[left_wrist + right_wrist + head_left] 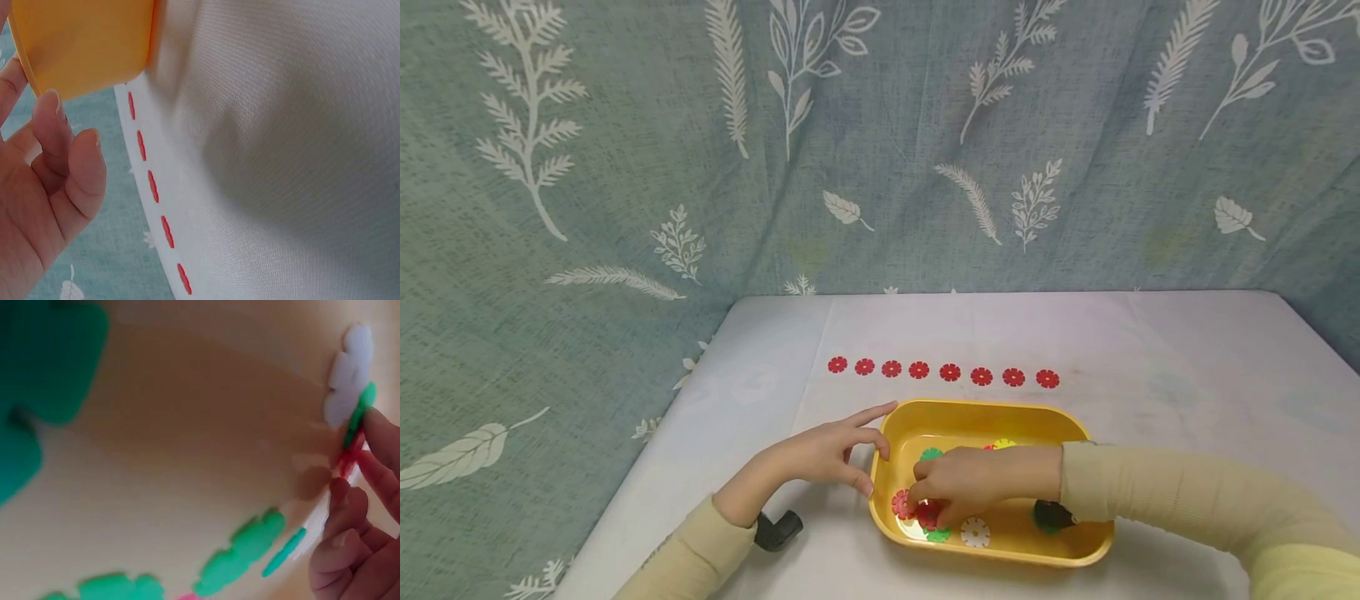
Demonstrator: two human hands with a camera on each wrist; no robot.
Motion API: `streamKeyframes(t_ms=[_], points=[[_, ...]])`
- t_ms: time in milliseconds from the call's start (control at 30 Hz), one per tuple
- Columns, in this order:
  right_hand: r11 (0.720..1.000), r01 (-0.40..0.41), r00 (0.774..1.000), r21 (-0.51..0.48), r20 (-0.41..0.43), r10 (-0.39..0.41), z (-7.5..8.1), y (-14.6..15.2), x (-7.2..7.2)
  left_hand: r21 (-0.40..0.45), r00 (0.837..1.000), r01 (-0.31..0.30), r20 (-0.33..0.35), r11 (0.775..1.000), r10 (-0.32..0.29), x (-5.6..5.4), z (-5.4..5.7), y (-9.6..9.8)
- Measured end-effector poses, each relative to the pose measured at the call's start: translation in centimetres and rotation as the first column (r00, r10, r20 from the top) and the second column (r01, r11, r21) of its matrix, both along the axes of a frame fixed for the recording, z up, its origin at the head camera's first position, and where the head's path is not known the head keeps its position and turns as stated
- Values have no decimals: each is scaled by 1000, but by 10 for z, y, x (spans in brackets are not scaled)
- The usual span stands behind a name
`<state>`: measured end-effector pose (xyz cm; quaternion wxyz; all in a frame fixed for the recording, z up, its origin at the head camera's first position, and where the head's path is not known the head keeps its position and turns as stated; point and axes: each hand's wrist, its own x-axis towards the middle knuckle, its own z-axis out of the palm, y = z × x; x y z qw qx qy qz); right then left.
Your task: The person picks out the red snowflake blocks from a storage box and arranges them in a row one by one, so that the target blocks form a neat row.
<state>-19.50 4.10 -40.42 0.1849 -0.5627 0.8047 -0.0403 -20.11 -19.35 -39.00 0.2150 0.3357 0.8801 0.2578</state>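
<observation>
A yellow tub [1000, 560] stands on the table with several flower-shaped plastic discs inside. My left hand [827, 454] holds its left rim, fingers over the edge and thumb along the outside. In the left wrist view, fingers [53, 128] show close to the tub's wall [87, 47]. Inside the tub's left part, my right hand [958, 487] pinches a red disc [929, 514]. The right wrist view shows that red disc [350, 456] between fingertips, beside a green disc [361, 412] and a white disc [350, 375]. Another red disc [902, 503] lies left of the fingers.
Behind the tub, several red discs [950, 372] lie in a row across the white table [1187, 367]. Green [931, 454] and yellow [1004, 443] discs lie in the tub. Patterned cloth [880, 167] hangs behind and at the left.
</observation>
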Motion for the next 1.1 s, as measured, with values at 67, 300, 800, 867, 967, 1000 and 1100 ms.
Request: streamKeyframes(t_ms=[67,300,800,867,967,1000,1100], points=[[1000,-7,1000,4,-8,7,-1,-1,0,-2,1000,0,-1,1000,0,0,0,0],[999,14,1000,31,-1,-14,-1,-1,-1,1,1000,6,3,1000,-6,1,1,0],[994,93,975,52,196,-101,1,3,-11,12,1000,-2,16,1000,2,1,1,-1],[995,92,970,42,221,-99,1,5,-14,7,1000,-4,14,1000,4,0,1,-1],[997,74,966,29,247,-79,2,8,-17,-5,1000,-8,11,1000,8,0,2,0],[997,72,964,29,256,-77,3,9,-18,-9,1000,-9,9,1000,10,0,2,0],[997,71,956,33,281,-77,7,11,-20,-14,1000,-14,9,1000,14,0,2,0]])
